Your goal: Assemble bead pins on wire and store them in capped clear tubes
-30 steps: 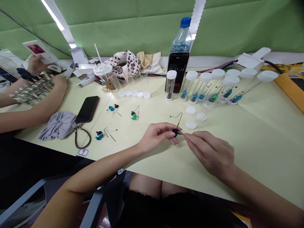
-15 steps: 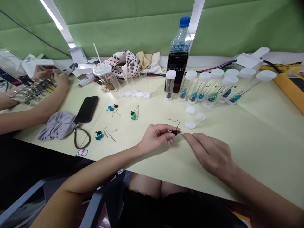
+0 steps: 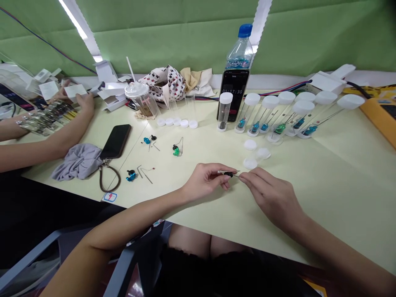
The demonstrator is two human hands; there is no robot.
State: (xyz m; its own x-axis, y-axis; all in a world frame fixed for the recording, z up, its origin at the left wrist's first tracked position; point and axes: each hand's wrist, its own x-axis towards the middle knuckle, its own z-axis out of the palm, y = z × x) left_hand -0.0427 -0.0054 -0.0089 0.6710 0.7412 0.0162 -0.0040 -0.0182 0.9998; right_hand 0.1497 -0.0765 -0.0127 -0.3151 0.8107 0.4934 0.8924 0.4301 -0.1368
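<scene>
My left hand (image 3: 206,181) pinches a small black part (image 3: 229,174) between thumb and fingers above the table. Thumb and fingertips of my right hand (image 3: 275,196) are closed on a thin metal rod (image 3: 236,176) that meets this part; its exact kind is too small to tell. Just beyond my hands lie several white round caps (image 3: 250,144). Off to the left, a green and black piece (image 3: 176,151) rests beside a bent wire. Two blue and black pieces, one nearer (image 3: 131,176) and one farther (image 3: 147,140), lie with thin bent metal rods.
Capped clear tubes (image 3: 280,117) holding blue and green pieces stand at the back right. A phone (image 3: 233,97) leans on a water bottle (image 3: 240,53). Leftward are a drink cup (image 3: 140,101), another phone (image 3: 116,141), a grey scrunchie (image 3: 76,162) and another person's hands (image 3: 85,103) at white boxes.
The bent wire that stood up above my left fingers has swung down toward the rod's line. My right hand stays close by. The other person's white box has turned.
</scene>
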